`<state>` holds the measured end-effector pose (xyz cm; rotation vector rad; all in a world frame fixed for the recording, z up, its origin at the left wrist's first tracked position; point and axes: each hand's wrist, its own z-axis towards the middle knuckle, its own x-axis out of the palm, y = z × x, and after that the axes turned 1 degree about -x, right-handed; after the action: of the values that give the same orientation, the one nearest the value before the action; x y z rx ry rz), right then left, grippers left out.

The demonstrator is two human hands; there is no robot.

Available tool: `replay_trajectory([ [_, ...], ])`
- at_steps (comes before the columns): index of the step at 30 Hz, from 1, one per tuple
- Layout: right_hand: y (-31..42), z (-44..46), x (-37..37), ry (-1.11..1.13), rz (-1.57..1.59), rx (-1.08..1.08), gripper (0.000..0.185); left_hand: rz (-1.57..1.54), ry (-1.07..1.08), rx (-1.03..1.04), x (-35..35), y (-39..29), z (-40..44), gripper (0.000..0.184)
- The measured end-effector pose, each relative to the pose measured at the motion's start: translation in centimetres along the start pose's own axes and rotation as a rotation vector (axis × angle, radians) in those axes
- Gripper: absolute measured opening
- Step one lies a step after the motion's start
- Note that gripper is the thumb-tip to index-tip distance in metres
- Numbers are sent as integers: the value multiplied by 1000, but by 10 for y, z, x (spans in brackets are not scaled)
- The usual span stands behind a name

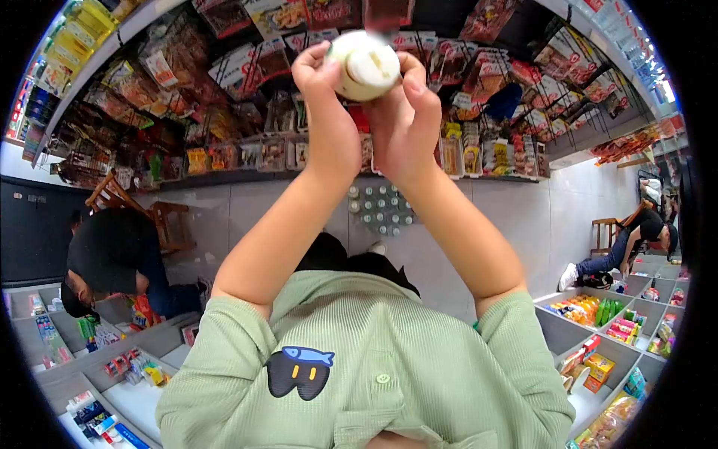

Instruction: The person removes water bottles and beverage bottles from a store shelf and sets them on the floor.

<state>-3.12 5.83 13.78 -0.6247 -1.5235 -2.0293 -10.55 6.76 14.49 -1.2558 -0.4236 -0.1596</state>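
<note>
At the top centre of the head view, a whitish rounded container with a pale cap [374,66] is held up between both hands. My left hand [321,93] touches its left side with bent fingers and thumb. On the other side my right hand [407,108] cups it from the right and below, its fingers curled. Part of each hand's grip is hidden behind the container. Beyond it hang packaged snacks [449,63] on a dark rack. Several bottles with light caps [383,203] stand on the floor below my forearms.
Small boxes and packets line the lower shelf [262,161] behind my arms. One person in black [112,251] bends over compartments at the left; another [647,228] sits low at the right. Divided bins [617,348] hold colourful packets at the lower right. Wooden chairs [170,224] stand at the left.
</note>
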Motion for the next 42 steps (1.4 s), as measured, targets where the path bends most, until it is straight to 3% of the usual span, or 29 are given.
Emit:
replay_trajectory([
  [7, -80, -67, -58, -357, 100, 183, 34, 80, 28, -399, -59, 77, -65, 38],
  [9, -107, -88, -75, -406, 47, 230, 34, 82, 54, -507, -76, 93, -78, 46],
  [21, -262, -191, -160, -837, 66, 572, 27, 255, -203, -1056, -190, 253, -166, 40],
  [25, -313, -225, -192, -945, 53, 698, 38, 274, -217, -1270, -239, 314, -194, 40],
  [29, -366, -251, -221, -1017, -30, 791, 38, 50, -328, -1383, -304, 386, -242, 36],
  [34, -425, -270, -260, -1066, -54, 882, 40, 120, -296, -1431, -344, 446, -257, 41],
  [38, -474, -283, -295, -1084, -106, 944, 45, 81, -440, -1489, -353, 488, -257, 41],
  [42, -517, -296, -330, -1077, -185, 968, 48, 68, -427, -1502, -357, 521, -244, 41],
])
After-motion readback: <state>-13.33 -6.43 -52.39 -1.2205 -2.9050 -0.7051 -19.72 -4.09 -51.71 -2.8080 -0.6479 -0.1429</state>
